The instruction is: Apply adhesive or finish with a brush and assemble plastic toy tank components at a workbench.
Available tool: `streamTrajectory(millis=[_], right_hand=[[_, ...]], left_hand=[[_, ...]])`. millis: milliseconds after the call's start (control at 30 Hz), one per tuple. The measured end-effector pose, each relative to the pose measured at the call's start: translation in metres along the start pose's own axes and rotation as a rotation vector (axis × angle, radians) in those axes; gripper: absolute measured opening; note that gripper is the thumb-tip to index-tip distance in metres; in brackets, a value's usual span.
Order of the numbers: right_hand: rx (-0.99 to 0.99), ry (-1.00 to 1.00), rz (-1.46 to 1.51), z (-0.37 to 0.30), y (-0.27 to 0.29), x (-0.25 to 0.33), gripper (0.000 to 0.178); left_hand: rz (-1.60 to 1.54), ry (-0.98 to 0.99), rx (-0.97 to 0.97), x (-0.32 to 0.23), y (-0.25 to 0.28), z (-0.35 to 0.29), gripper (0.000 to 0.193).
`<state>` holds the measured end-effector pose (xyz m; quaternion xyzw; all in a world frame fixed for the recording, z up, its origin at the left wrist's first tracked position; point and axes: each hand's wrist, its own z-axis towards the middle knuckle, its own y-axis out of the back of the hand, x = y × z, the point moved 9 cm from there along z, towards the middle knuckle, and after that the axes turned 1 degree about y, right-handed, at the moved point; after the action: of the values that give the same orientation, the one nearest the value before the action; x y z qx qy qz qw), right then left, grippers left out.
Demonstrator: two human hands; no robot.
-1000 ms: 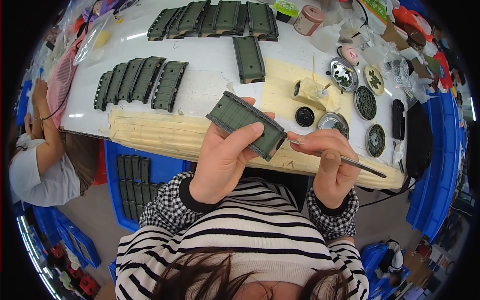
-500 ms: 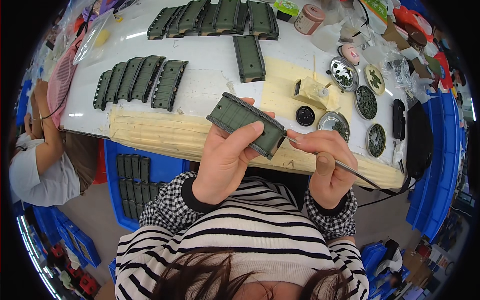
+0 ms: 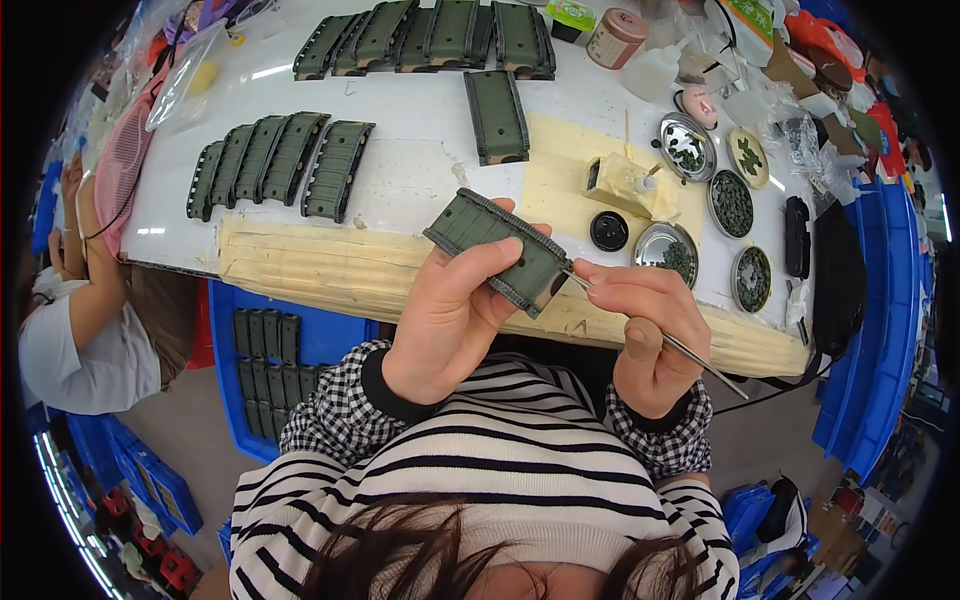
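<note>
My left hand [image 3: 448, 312] grips a dark green, oblong model piece [image 3: 482, 240] with ridged dark edges and camouflage patches at one end. Its thumb presses on the flat top face, while the fingers go underneath, mostly hidden. In my right hand [image 3: 655, 325] is a pair of slim metal tweezers [image 3: 700, 362], held like a pen. The tip meets the right end of the piece, near its upper corner; anything pinched there is too small to make out. A covering sits on my right thumb. Another such green piece [image 3: 497, 117] lies on the table beyond my hands.
More green pieces stand in rows at the left [image 3: 338, 168] and far back [image 3: 450, 30]. Right of my hands are metal dishes [image 3: 732, 203] of small green parts, a black round lid [image 3: 608, 231] and a wrapped block [image 3: 630, 187]. A blue bin [image 3: 330, 330] sits below; a person [image 3: 85, 340] is at left.
The green piece has shifted slightly to the right in my left hand. The tweezers' back end has dropped a little and swung left, with the tip still at the piece's end.
</note>
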<state>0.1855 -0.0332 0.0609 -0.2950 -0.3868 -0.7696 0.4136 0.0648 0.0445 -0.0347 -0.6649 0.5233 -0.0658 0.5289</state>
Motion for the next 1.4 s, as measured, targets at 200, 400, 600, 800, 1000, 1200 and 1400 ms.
streamTrajectory(millis=[200, 400, 600, 800, 1000, 1200, 1400], right_hand=[[0.055, -0.075, -0.015, 0.008, 0.005, 0.004, 0.014], [0.137, -0.116, -0.061, 0.012, 0.001, 0.008, 0.013], [0.106, 0.024, -0.100, 0.002, -0.001, 0.017, 0.017], [0.078, 0.030, -0.022, -0.001, 0.004, 0.021, 0.024], [0.074, 0.019, -0.025, -0.002, 0.004, 0.022, 0.029], [0.084, -0.012, -0.037, -0.002, 0.005, 0.021, 0.030], [0.128, -0.028, -0.052, 0.004, 0.006, 0.024, 0.028]], left_hand=[[0.079, 0.012, -0.002, -0.002, -0.001, -0.002, 0.044], [0.025, 0.048, -0.014, 0.002, 0.000, -0.002, 0.041], [0.016, 0.075, 0.044, 0.002, -0.006, -0.001, 0.040], [-0.013, 0.107, 0.141, -0.003, -0.016, -0.001, 0.042], [-0.026, 0.121, 0.145, 0.001, -0.015, -0.001, 0.044], [-0.017, 0.118, 0.145, 0.002, -0.016, -0.001, 0.044], [-0.033, 0.128, 0.151, 0.004, -0.015, 0.001, 0.041]])
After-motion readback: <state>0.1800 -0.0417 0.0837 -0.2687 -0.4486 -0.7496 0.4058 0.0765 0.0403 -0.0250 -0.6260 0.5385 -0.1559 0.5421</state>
